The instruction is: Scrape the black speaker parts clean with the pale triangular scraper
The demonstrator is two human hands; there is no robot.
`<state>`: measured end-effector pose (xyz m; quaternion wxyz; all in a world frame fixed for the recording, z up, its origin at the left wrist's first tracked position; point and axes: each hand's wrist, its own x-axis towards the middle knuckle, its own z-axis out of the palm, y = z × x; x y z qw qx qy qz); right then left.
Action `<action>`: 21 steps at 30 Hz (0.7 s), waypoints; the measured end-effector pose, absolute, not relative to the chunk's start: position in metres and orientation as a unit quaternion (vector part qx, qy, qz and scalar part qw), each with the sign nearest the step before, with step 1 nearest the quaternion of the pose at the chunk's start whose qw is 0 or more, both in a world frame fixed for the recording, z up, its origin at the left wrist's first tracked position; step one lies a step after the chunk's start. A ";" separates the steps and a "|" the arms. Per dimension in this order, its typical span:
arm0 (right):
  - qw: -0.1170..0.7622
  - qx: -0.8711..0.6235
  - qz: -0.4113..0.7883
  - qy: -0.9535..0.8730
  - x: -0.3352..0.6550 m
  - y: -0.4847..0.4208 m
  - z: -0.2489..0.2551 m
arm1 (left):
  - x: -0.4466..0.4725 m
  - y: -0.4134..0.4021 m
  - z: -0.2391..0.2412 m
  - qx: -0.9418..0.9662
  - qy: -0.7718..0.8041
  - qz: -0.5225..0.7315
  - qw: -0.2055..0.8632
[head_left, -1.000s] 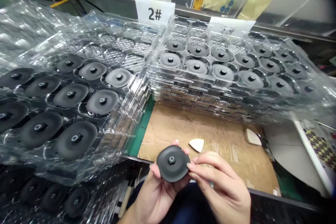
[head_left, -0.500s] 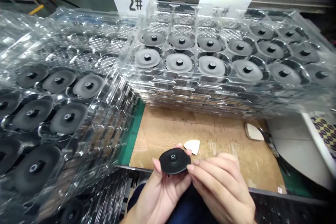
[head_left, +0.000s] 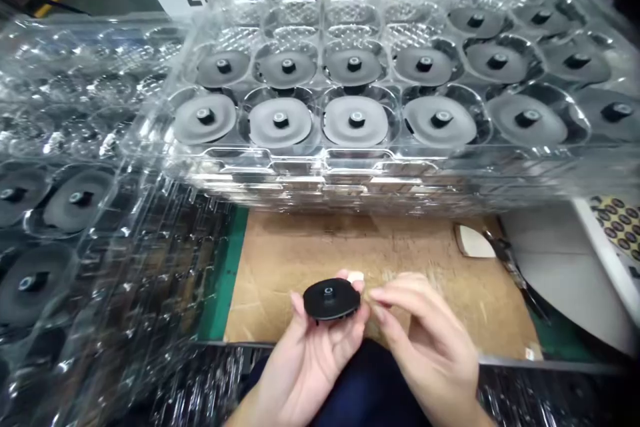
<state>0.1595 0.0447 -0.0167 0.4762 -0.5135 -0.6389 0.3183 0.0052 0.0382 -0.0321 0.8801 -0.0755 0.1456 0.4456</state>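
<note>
In my left hand [head_left: 320, 353] rests a black plastic disc [head_left: 333, 307] with a raised central hub, gripped at its rim by thumb and fingers. Just to its right is my right hand [head_left: 430, 340], thumb and forefinger brought near each other beside the disc's edge. Whether anything tiny is between those fingertips I cannot make out. Behind the disc a small white piece [head_left: 355, 276] shows partly, mostly hidden by the left fingers. Under both hands lies a brown cardboard sheet [head_left: 280, 247].
Beyond the cardboard stands a stack of clear trays [head_left: 320, 153] holding several similar discs [head_left: 356, 121]. More filled trays [head_left: 115, 180] are at left. To the right lie a cream wedge-shaped piece [head_left: 475, 242], a dark tool [head_left: 515, 267] and a sheet of oval stickers [head_left: 620, 220].
My right fingers have moved off the disc's rim and sit slightly to its right. The disc is tilted flatter in my left hand. The view has shifted, with the trays looking closer.
</note>
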 end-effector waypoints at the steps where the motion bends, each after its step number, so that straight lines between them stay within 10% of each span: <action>1: 0.464 -0.505 0.318 -0.654 0.160 0.046 -0.016 | 0.007 0.040 -0.032 -0.087 0.151 0.444 0.879; 15: 0.428 -0.498 0.160 -0.737 0.170 0.071 -0.018 | 0.024 0.057 -0.039 -0.149 0.201 0.425 0.870; 21: 0.461 -0.540 0.277 -0.648 0.171 0.070 -0.033 | 0.026 0.065 -0.046 -0.144 0.189 0.418 0.877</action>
